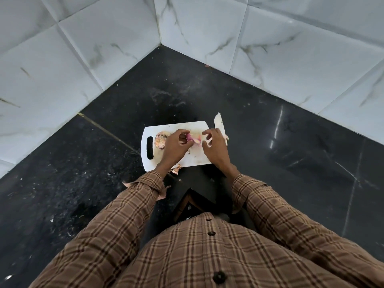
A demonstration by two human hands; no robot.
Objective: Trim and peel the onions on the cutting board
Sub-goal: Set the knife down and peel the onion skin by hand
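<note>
A white cutting board (193, 159) with a handle slot at its left lies on the black counter. My left hand (175, 145) grips a pink onion (190, 137) near the board's middle, fingers curled round it. My right hand (214, 146) hovers just right of the onion with fingers loosely bent, fingertips close to a pale loosened peel (197, 139); whether they pinch it is unclear. An unpeeled onion with papery brown skin (160, 140) sits on the board behind my left hand. A white knife (219, 125) lies at the board's right edge, partly under my right hand.
Bits of onion skin (176, 169) lie on the black counter (270, 142) by the board's near edge. White marble-patterned tiled walls (104, 59) meet in a corner behind the board. The counter's inner corner edge (190, 192) points toward my body.
</note>
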